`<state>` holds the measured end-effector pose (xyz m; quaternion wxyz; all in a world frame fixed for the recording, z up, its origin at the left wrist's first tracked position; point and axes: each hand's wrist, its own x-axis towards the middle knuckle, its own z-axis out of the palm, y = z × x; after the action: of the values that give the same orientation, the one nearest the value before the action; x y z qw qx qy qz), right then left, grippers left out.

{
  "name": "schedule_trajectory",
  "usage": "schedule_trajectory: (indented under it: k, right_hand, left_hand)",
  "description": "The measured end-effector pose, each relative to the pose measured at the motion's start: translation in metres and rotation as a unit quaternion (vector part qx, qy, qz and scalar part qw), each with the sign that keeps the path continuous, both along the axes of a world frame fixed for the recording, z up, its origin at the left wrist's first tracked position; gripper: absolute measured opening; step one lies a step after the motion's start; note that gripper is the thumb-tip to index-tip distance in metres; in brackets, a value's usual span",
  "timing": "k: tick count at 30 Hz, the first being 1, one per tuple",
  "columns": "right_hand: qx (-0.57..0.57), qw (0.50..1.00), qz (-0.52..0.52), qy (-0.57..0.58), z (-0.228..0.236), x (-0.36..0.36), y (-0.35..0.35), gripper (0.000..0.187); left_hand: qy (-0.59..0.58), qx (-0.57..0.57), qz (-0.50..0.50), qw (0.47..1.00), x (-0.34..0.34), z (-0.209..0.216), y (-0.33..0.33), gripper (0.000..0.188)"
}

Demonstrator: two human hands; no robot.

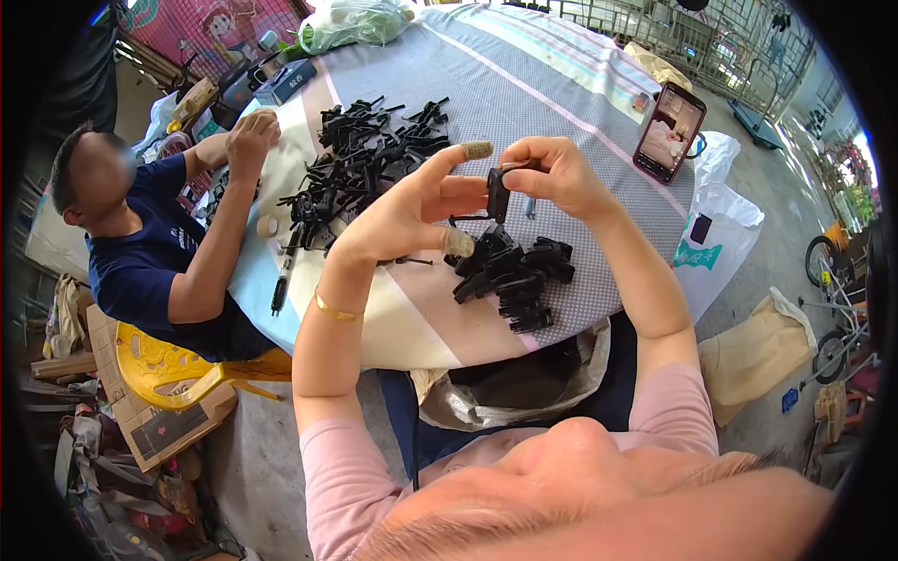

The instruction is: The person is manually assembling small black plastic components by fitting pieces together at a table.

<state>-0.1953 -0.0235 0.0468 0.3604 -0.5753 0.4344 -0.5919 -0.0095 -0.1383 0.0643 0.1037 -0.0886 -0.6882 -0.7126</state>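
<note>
A small black plastic part [499, 195] is pinched between the thumb and fingers of my right hand [554, 178], above the table. Beside it is my left hand [412, 201], with thumb and forefinger spread wide and tape-like wraps on both tips. The middle fingers of that hand reach toward the part; whether they touch it I cannot tell. Beneath my hands, near the table's front edge, lies a heap of black plastic pieces [510, 276] grouped in stacks. A larger tangled pile of black parts [351, 159] spreads to the left, partly covered by my left hand.
Across the left side, a co-worker [154, 224] sits with raised hands over the table [561, 93]. A phone [670, 134] stands upright at the right edge. An open sack [449, 402] sits at my lap. A pen-like tool [281, 280] lies left; a plastic bag [720, 234] hangs right.
</note>
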Motion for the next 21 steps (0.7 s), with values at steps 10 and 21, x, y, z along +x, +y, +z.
schedule_trajectory:
  k: [10, 21]
  right_hand:
    - [-0.017, 0.997, 0.081, 0.008, -0.005, -0.003, -0.002, 0.018]
    - [-0.065, 0.989, -0.081, 0.101, -0.01, 0.008, -0.001, 0.011]
  left_hand:
    - [-0.005, 0.155, 0.024, 0.988, -0.027, -0.038, 0.005, 0.023]
    - [0.037, -0.071, 0.348, 0.934, -0.024, -0.024, 0.019, 0.031]
